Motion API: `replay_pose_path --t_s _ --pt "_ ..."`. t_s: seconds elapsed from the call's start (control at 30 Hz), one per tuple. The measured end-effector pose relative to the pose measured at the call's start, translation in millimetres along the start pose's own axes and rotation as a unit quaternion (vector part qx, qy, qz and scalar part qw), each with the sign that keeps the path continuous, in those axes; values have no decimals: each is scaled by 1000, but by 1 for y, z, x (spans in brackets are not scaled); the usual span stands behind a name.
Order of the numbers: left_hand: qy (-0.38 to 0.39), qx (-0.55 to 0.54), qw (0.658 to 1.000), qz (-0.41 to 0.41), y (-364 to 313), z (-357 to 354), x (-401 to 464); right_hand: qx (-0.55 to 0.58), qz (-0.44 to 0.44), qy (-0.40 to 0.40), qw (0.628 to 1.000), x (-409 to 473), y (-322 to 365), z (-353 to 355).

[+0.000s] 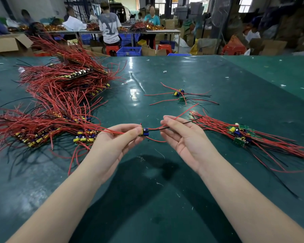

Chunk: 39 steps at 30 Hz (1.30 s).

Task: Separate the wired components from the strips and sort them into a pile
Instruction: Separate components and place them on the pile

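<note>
Left arm: we see it rise from the lower left of the frame toward the centre, the left hand (116, 137) turned palm-up just above the green table (165, 76).
Left fingers: curled in, fingertips and thumb pinching one small wired component (144, 132) — a yellow and blue part with red and black leads — at the frame's centre.
Right arm: it comes in from the lower right, the right hand (184, 135) palm-up and level with the left, close beside it.
Right fingers: nearly straight and held together; the component's black lead (162, 128) and a red lead run across the fingertips, but we cannot tell whether the thumb pins them.
Strips: a large heap of unseparated strips (63, 95) with red wires fills the left half of the table, from upper left down to the left hand.
Sorted pile: separated components (240, 135) with green boards lie bundled at the right of the frame, wires fanning to the lower right, near the right hand.
Loose pieces: a few more components (180, 94) lie apart at centre right — beyond the hands.
Background: people sit and stand at other tables along the top edge.
</note>
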State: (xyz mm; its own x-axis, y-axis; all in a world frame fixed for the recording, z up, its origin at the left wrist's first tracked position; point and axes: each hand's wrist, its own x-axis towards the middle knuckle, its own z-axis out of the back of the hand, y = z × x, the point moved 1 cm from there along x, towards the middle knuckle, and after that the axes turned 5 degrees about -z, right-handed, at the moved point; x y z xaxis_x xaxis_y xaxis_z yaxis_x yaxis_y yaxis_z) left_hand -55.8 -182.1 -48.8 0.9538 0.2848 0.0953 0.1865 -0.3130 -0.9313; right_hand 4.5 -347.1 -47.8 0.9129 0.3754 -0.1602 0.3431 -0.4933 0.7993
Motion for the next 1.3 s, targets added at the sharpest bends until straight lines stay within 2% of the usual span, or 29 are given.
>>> replay_pose_path --t_s 0.1,0.33,0.5,0.7,0.93,1.17,1.3 --pt "3 -14 1000 -4 -1 1 0 3 3 -5 1000 0 4 2" --pt "16 -18 1000 10 -2 1 -1 -74 11 37 996 -3 4 0" --pt "27 12 1000 -4 1 -2 -3 -117 -9 44 992 -6 -2 -4" --pt "15 87 993 -72 -2 -2 -5 -95 -30 50 994 -6 -1 -5" --pt "19 109 988 -104 -2 -4 -5 -80 -71 56 993 -7 -2 -4" --pt "21 42 995 -87 -1 -4 -4 -32 -95 83 991 -5 -7 -6" --pt "17 37 996 -80 -1 -3 -4 -46 -76 80 993 -6 -7 -6"
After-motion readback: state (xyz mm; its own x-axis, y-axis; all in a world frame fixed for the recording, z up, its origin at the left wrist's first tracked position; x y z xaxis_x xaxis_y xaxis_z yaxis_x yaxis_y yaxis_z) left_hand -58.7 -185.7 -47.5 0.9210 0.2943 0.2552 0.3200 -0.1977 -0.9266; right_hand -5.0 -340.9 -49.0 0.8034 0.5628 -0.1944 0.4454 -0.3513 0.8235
